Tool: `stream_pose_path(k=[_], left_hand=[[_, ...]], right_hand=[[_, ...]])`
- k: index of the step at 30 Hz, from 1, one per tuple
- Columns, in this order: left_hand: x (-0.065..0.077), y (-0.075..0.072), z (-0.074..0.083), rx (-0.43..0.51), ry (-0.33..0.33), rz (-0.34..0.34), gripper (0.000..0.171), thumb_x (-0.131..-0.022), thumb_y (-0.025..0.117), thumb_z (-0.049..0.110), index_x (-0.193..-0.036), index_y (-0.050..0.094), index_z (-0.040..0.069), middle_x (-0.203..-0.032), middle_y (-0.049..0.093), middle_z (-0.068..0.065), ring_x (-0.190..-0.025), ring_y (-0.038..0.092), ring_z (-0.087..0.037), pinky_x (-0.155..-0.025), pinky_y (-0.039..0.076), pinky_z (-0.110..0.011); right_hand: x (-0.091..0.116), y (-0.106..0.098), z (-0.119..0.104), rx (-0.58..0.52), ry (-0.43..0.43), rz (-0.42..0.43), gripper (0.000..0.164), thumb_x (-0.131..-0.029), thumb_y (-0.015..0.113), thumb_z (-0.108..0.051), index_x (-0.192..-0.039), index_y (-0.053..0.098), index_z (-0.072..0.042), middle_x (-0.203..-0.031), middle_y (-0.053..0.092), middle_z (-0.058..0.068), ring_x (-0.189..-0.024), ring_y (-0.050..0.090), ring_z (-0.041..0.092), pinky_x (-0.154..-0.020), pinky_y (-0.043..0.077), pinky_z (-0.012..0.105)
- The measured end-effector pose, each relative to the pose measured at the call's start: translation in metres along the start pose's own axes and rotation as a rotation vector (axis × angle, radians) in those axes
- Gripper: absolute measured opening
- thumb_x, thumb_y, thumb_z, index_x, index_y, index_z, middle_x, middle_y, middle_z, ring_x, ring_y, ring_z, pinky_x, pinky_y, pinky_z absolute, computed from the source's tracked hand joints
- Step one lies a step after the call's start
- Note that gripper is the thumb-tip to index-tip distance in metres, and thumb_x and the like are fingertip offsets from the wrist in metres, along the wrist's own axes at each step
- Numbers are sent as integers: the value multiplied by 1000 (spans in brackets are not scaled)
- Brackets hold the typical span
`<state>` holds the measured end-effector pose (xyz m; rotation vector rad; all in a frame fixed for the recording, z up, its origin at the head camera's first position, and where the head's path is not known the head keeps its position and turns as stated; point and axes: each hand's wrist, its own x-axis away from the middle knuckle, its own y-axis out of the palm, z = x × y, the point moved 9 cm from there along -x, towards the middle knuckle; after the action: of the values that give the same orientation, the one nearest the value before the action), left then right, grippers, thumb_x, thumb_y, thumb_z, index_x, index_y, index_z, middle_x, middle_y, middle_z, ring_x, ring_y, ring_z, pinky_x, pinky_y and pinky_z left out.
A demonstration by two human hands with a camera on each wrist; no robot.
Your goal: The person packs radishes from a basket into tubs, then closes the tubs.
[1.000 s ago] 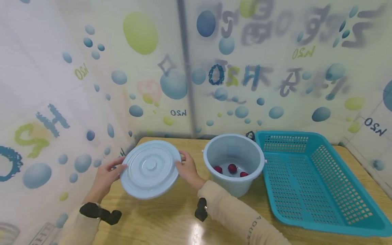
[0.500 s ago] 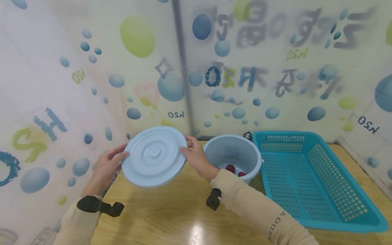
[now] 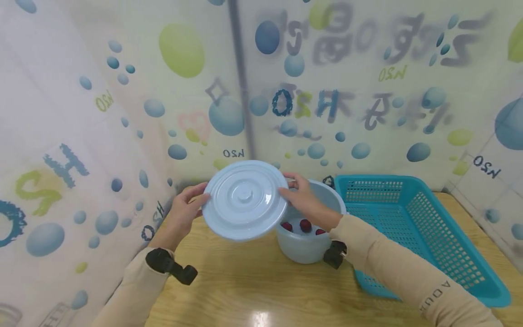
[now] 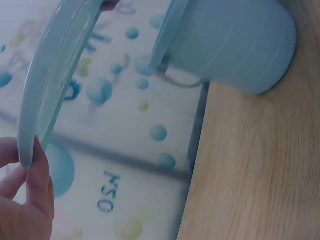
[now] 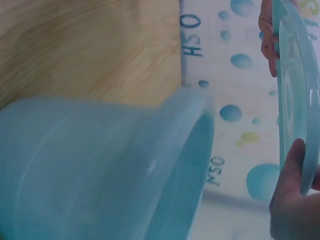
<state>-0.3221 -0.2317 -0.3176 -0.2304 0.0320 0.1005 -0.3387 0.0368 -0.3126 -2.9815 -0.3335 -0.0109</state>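
Observation:
A round pale-blue lid [image 3: 245,200] with a small centre knob is held up off the table, tilted so its top faces the head camera. My left hand [image 3: 185,211] pinches its left rim, thumb on top. My right hand [image 3: 304,197] pinches the right rim and reaches across the mouth of the pale-blue bucket [image 3: 304,250]. Several dark red round fruits [image 3: 305,225] lie on the bucket's floor. In the head view the lid overlaps the bucket's left rim; the left wrist view shows the lid [image 4: 52,75] apart from the bucket [image 4: 230,45].
A teal perforated plastic basket [image 3: 445,236] stands right of the bucket, partly behind my right sleeve. Everything rests on a wooden table [image 3: 229,290]. Walls covered with a bubble-patterned sheet [image 3: 220,81] close off the left and the back.
Both hands have carried the lid up and to the right, from left of the bucket to its left rim. The bucket and basket stay in place on the table.

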Motion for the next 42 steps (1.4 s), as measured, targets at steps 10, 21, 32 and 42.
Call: stream_pose_path(k=[10,21,32,42], left_hand=[[-7,70,11,63,27,-24,34,-87,55,10,-121,53,8,-114,52,-11,-91,57,-22,-70,51,-31],[-10,127,5,79,24,-119,34,-83,61,8,-117,56,6,-109,53,-14,-89,59,-25,-65,52,-33],[-17,146,11,-96,75,-118,35,-82,62,11,-116,57,5,-106,55,-12,-90,57,-24,-63,52,-28],[-22,144,6,-128,85,-95,35,-80,64,11,-114,58,4,-105,57,-13,-94,57,-25,-68,51,-28]], right_hand=[[14,-66,12,66,14,27,50,-92,47,-12,-137,26,-6,-124,41,21,-110,46,31,-86,43,39],[30,-115,33,194,67,70,53,-92,46,-16,-140,23,-7,-128,33,23,-110,44,34,-89,42,41],[26,-132,53,280,92,100,52,-93,46,-16,-139,25,-5,-134,28,24,-116,40,37,-90,40,43],[20,-131,56,360,37,82,53,-91,49,-17,-137,28,-3,-128,37,23,-111,44,35,-84,45,40]])
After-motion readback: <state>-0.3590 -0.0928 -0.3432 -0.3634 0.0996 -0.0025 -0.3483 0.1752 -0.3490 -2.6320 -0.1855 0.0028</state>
